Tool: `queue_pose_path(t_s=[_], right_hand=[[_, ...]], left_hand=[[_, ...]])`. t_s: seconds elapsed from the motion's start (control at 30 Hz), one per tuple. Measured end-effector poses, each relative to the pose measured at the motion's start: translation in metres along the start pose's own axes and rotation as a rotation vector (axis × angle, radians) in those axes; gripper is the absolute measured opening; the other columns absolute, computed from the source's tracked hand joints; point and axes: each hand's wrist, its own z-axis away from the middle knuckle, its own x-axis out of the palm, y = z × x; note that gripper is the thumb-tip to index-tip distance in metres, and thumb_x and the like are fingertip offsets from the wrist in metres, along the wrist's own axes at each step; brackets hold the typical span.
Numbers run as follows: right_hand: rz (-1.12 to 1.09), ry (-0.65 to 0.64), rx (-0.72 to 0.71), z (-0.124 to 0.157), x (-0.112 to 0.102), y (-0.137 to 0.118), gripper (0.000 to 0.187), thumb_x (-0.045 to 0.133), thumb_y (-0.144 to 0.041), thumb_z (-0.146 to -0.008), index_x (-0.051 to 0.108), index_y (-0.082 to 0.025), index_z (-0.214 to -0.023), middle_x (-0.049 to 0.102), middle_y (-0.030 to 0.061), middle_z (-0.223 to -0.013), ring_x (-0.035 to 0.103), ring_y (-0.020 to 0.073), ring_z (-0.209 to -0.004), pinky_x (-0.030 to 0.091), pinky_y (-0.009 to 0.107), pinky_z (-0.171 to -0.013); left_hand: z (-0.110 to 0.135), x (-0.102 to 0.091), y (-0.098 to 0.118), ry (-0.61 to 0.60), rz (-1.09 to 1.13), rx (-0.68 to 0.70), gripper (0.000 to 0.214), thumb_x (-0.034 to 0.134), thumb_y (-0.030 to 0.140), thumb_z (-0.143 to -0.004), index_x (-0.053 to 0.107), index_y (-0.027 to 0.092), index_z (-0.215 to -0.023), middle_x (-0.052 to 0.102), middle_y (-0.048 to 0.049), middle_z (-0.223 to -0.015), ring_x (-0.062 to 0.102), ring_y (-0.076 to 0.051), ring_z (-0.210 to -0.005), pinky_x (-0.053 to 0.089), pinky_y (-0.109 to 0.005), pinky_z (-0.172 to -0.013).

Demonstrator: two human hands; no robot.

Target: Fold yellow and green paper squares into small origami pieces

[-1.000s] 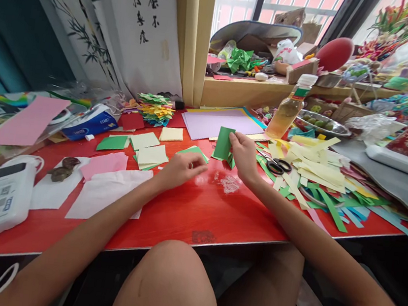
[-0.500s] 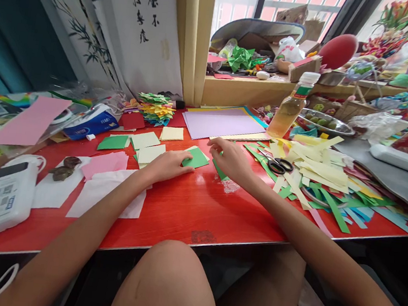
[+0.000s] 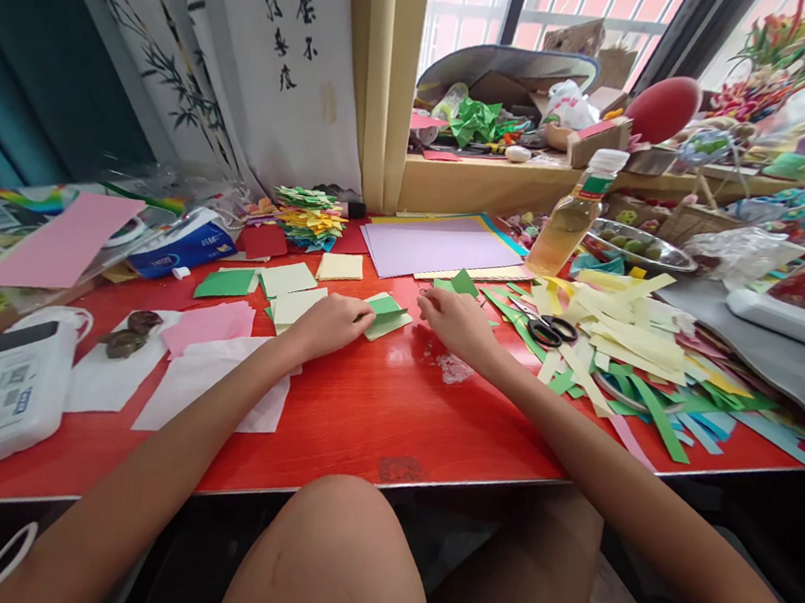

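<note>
My left hand point(image 3: 333, 324) is closed, its thumb and fingers pinching the edge of a green paper square point(image 3: 388, 310). That square is bent up over a pale yellow paper point(image 3: 393, 330) on the red table. To its right, my right hand point(image 3: 457, 320) is curled closed around another green paper piece point(image 3: 461, 283), which sticks up beyond the knuckles; its fingertips are partly hidden. Pale green squares point(image 3: 286, 277) and a yellow square stack point(image 3: 340, 267) lie beyond my left hand. Black-handled scissors point(image 3: 551, 331) rest right of my right hand.
Yellow and green paper strips point(image 3: 639, 340) pile up at the right. A bottle point(image 3: 575, 215) stands behind them, near large lilac sheets point(image 3: 443, 246). Pink paper point(image 3: 209, 327), white tissue point(image 3: 212, 386) and a white box point(image 3: 1, 399) lie left. The table's front edge runs above my knees.
The green square at my left hand was flat and is now bent upward. The green piece at my right hand has moved from below the fingers to behind them, standing up.
</note>
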Motion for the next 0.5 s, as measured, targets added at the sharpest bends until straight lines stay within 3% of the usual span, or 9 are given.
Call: queue_pose_path(t_s=[0.13, 0.23, 0.33, 0.4, 0.5], right_hand=[[-0.710, -0.311, 0.152, 0.000, -0.001, -0.003, 0.048, 0.030, -0.048, -0.090, 0.058, -0.011, -0.075, 0.067, 0.0130, -0.075, 0.062, 0.0150, -0.057, 0.049, 0.024, -0.053], [-1.079, -0.416, 0.240, 0.001, -0.001, -0.002, 0.043, 0.039, -0.049, -0.086, 0.059, -0.010, -0.082, 0.068, 0.0157, -0.083, 0.065, 0.0171, -0.066, 0.054, 0.026, -0.061], [-1.274, -0.429, 0.235, 0.000, 0.001, 0.000, 0.022, 0.047, -0.028, -0.087, 0.059, -0.010, -0.083, 0.068, 0.0141, -0.085, 0.066, 0.0161, -0.073, 0.054, 0.028, -0.076], [-1.313, -0.378, 0.183, 0.000, 0.001, -0.001, 0.015, 0.047, -0.016, -0.086, 0.060, -0.010, -0.082, 0.068, 0.0120, -0.084, 0.066, 0.0153, -0.075, 0.052, 0.030, -0.082], [-1.308, -0.318, 0.087, 0.001, -0.001, -0.004, 0.014, 0.048, -0.015, -0.086, 0.061, -0.012, -0.086, 0.068, 0.0094, -0.086, 0.066, 0.0159, -0.078, 0.052, 0.032, -0.082]], left_hand=[[0.003, 0.000, 0.002, 0.151, -0.033, 0.009, 0.027, 0.037, 0.024, -0.087, 0.061, 0.016, -0.093, 0.067, -0.0072, -0.094, 0.061, -0.019, -0.085, 0.044, -0.030, -0.074], [0.005, -0.005, 0.009, 0.328, 0.035, 0.137, 0.022, 0.038, 0.025, -0.088, 0.058, 0.017, -0.096, 0.065, -0.0065, -0.102, 0.059, -0.017, -0.095, 0.045, -0.029, -0.080], [0.006, -0.009, 0.017, 0.357, 0.144, 0.200, 0.018, 0.042, 0.026, -0.088, 0.059, 0.018, -0.090, 0.062, -0.0055, -0.107, 0.057, -0.016, -0.100, 0.045, -0.030, -0.085], [0.004, -0.011, 0.021, 0.330, 0.195, 0.167, 0.017, 0.045, 0.027, -0.086, 0.060, 0.019, -0.082, 0.057, -0.0058, -0.116, 0.052, -0.018, -0.107, 0.043, -0.033, -0.089], [0.002, -0.012, 0.024, 0.354, 0.280, 0.073, 0.017, 0.048, 0.029, -0.084, 0.058, 0.018, -0.075, 0.048, -0.0066, -0.126, 0.044, -0.020, -0.116, 0.038, -0.035, -0.096]])
